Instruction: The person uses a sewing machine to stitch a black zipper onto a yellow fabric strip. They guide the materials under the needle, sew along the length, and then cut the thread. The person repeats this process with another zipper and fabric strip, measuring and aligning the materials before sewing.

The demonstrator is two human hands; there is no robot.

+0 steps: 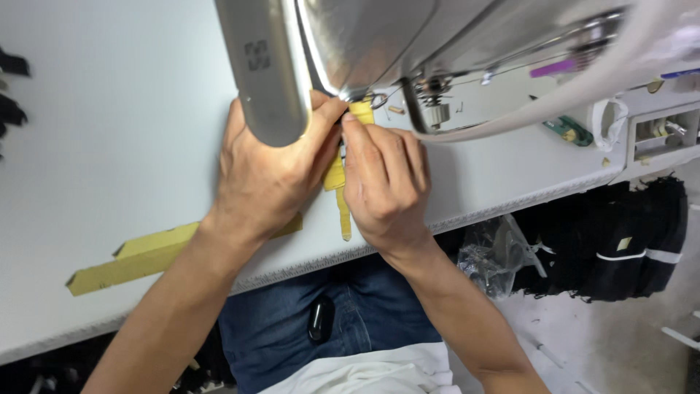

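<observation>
Bright, even overhead light, glare on the sewing machine's metal arm (266,69), soft shadows, edges slightly stretched.

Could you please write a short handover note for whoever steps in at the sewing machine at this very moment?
Left hand: on the white table, fingertips pinching the yellow strip just under the sewing machine head.
Right hand: thumb and forefinger pinching the same strip's top end beside the needle area.
Things: the strip's tail hangs toward the table's front edge; a yellow cardboard piece lies flat under the left wrist.
Done: the strip is positioned at the machine.
Left: whether any stitching exists cannot be seen; the hands hide it.
</observation>
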